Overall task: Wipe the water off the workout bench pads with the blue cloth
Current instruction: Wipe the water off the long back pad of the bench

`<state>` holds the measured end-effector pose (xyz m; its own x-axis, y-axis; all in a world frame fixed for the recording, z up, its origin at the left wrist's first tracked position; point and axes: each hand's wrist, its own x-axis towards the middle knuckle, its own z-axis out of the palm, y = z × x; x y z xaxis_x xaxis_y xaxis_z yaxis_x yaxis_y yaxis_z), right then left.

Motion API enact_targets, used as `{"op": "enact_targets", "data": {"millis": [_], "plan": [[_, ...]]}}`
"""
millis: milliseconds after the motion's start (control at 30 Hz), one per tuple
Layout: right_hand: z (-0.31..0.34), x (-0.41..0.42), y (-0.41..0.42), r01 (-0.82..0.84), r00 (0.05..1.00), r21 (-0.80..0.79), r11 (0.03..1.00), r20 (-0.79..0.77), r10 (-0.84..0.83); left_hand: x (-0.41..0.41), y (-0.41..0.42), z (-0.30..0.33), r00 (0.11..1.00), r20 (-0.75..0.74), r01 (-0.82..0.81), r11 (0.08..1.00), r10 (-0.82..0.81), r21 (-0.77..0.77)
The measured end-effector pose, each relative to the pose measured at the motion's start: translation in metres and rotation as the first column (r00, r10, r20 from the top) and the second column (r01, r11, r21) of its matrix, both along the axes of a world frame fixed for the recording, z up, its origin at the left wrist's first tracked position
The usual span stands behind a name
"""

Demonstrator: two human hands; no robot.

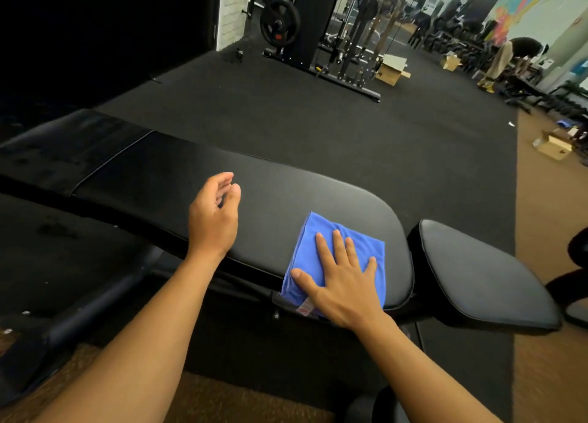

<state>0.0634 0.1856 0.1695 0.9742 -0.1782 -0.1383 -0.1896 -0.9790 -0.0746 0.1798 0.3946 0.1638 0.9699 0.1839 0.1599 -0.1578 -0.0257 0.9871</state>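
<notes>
Right now the blue cloth [331,257] lies folded into a thick square on the near right end of the long black back pad [254,193], its lower edge hanging over the pad's near rim with a small tag showing there. At three o'clock from the cloth, just past a narrow gap, sits the separate seat pad [477,270], glossy and black. Far off at twelve o'clock stands a cable machine [343,41] with a weight plate [280,22] on its side; at two o'clock are cardboard boxes [393,71] and a person bending over [509,60]. My right hand [343,282] lies flat on the cloth, fingers spread and straight, pressing it onto the pad, grip holding nothing. My left hand [213,216] hovers above the pad at nine o'clock from the cloth, fingers loosely curled, empty.
</notes>
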Motion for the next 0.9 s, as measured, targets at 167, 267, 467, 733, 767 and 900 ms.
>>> {"op": "enact_targets", "data": {"millis": [167,267,467,733,767,900], "plan": [[-0.003,-0.012,-0.001,-0.001,1.000,-0.028,1.000,0.023,0.002,0.000,-0.001,-0.004,0.999,0.035,-0.004,0.999,0.003,0.045],[-0.002,0.011,-0.006,0.028,0.999,-0.010,1.000,0.015,-0.028,0.002,-0.002,-0.008,0.998,0.055,-0.018,0.999,0.015,0.045],[-0.001,0.103,-0.038,0.120,0.993,0.044,0.992,-0.014,-0.119,0.002,-0.005,-0.013,0.994,0.096,-0.063,0.997,0.059,0.035],[-0.004,0.170,-0.053,0.141,0.990,0.012,0.990,0.005,-0.141,0.009,-0.014,-0.013,0.995,0.085,-0.063,0.981,0.048,0.183],[-0.004,0.174,-0.053,0.141,0.990,0.011,0.990,0.003,-0.141,0.009,-0.014,-0.013,0.995,0.088,-0.066,0.978,0.050,0.196],[-0.003,0.176,-0.053,0.138,0.990,0.011,0.990,-0.009,-0.138,0.008,-0.014,-0.013,0.995,0.087,-0.076,0.972,0.058,0.224]]}}
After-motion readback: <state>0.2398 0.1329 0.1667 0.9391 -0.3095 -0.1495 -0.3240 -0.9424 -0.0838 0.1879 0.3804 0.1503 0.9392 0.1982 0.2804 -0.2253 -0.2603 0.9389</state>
